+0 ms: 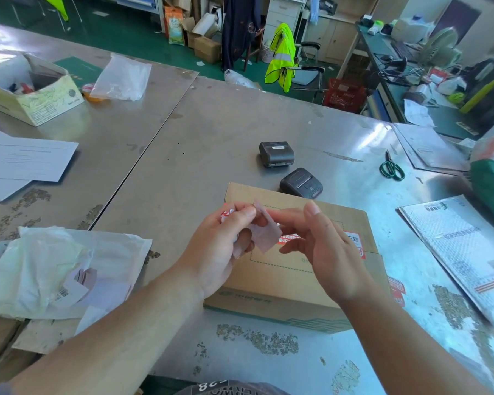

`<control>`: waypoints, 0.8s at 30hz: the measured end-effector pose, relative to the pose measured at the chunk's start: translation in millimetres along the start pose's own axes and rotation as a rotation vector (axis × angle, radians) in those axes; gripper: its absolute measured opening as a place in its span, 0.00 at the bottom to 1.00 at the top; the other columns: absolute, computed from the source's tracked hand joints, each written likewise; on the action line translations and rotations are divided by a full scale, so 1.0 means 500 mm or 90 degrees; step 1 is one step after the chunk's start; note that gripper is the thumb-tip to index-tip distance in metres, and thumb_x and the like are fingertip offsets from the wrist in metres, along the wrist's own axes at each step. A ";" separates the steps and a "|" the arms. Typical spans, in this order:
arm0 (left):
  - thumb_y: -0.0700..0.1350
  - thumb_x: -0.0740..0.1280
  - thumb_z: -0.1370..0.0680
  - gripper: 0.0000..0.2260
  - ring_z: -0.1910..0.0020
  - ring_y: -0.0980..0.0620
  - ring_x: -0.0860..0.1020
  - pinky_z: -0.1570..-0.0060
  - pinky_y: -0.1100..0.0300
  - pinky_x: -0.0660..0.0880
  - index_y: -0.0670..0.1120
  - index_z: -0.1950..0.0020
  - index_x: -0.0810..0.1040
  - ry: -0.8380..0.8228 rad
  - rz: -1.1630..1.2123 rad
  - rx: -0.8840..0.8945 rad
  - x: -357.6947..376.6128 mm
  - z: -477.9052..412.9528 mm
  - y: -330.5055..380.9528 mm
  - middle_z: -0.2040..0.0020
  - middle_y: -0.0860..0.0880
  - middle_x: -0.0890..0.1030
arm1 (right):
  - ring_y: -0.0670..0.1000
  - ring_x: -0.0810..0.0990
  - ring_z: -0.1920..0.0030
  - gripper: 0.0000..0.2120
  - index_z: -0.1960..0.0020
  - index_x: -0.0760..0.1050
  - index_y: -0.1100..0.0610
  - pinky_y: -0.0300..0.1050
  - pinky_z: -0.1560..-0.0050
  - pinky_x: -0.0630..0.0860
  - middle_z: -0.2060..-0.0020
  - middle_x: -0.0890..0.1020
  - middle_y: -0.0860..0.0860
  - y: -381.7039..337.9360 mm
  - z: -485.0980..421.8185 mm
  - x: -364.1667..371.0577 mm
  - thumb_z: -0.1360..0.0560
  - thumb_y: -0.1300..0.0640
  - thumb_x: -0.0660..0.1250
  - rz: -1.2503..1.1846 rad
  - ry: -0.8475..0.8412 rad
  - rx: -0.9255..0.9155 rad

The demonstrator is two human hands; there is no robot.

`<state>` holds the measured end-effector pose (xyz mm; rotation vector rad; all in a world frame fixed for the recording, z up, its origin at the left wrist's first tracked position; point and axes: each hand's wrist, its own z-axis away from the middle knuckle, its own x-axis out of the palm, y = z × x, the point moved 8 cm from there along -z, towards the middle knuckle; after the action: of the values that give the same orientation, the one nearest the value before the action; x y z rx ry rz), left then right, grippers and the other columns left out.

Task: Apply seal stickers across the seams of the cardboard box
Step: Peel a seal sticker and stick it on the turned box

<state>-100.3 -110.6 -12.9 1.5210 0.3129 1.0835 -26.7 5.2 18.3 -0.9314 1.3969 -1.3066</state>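
Much of the red-and-white seal sticker (pixel 227 213) is hidden inside the left hand (pixel 226 246), by whose curled fingers it is pinched with a pinkish backing paper (pixel 265 235). The right hand (pixel 325 246) is held against the paper, fingers extended; whether it pinches cannot be told. Both are raised over the cardboard box (pixel 283 269).
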 end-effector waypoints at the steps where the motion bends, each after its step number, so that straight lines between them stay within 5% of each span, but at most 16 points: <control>1: 0.50 0.64 0.24 0.17 0.74 0.51 0.57 0.64 0.56 0.59 0.35 0.50 0.79 -0.012 -0.013 0.006 0.003 0.001 0.000 0.67 0.31 0.64 | 0.54 0.80 0.46 0.28 0.42 0.85 0.44 0.55 0.49 0.75 0.44 0.85 0.49 0.001 0.001 -0.003 0.18 0.43 0.45 0.012 0.000 -0.003; 3: 0.52 0.65 0.24 0.20 0.73 0.52 0.57 0.64 0.56 0.58 0.34 0.47 0.79 -0.038 -0.035 0.013 0.011 0.003 -0.005 0.71 0.33 0.66 | 0.49 0.79 0.49 0.27 0.43 0.85 0.41 0.54 0.50 0.74 0.47 0.85 0.43 -0.001 0.004 -0.004 0.18 0.45 0.45 0.041 -0.001 -0.021; 6: 0.48 0.64 0.24 0.23 0.75 0.60 0.65 0.65 0.59 0.61 0.27 0.45 0.74 -0.049 -0.035 0.000 0.015 0.003 -0.016 0.77 0.55 0.72 | 0.48 0.78 0.47 0.26 0.42 0.84 0.42 0.52 0.52 0.74 0.47 0.83 0.44 -0.001 0.009 -0.007 0.19 0.42 0.47 0.064 0.005 -0.047; 10: 0.45 0.65 0.26 0.08 0.76 0.61 0.66 0.65 0.58 0.61 0.40 0.55 0.73 -0.043 -0.016 -0.005 0.022 0.006 -0.015 0.79 0.55 0.72 | 0.50 0.78 0.46 0.29 0.40 0.84 0.49 0.49 0.52 0.72 0.48 0.81 0.47 0.005 0.011 -0.010 0.20 0.41 0.47 0.061 0.006 -0.047; 16: 0.48 0.66 0.25 0.19 0.77 0.56 0.60 0.66 0.61 0.65 0.31 0.46 0.77 -0.030 -0.006 -0.043 0.012 0.001 -0.030 0.78 0.54 0.63 | 0.49 0.78 0.47 0.28 0.38 0.83 0.52 0.37 0.51 0.71 0.48 0.79 0.52 -0.010 0.015 -0.007 0.19 0.42 0.48 0.095 0.005 -0.094; 19: 0.47 0.66 0.26 0.07 0.77 0.56 0.59 0.67 0.62 0.65 0.43 0.57 0.79 -0.022 0.020 -0.046 0.009 0.002 -0.031 0.78 0.54 0.62 | 0.50 0.78 0.45 0.27 0.37 0.82 0.53 0.35 0.48 0.70 0.47 0.78 0.52 -0.016 0.017 -0.004 0.18 0.43 0.48 0.131 -0.003 -0.115; 24: 0.44 0.67 0.27 0.03 0.79 0.57 0.60 0.67 0.62 0.66 0.46 0.59 0.75 -0.009 0.061 -0.070 0.009 0.007 -0.037 0.78 0.54 0.64 | 0.53 0.78 0.42 0.24 0.36 0.81 0.45 0.37 0.46 0.70 0.46 0.77 0.49 -0.022 0.022 -0.005 0.17 0.45 0.48 0.205 -0.004 -0.142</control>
<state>-88.4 -104.4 -26.9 1.4561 0.1696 1.1457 -16.5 3.7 30.1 -0.8119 1.6350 -0.9207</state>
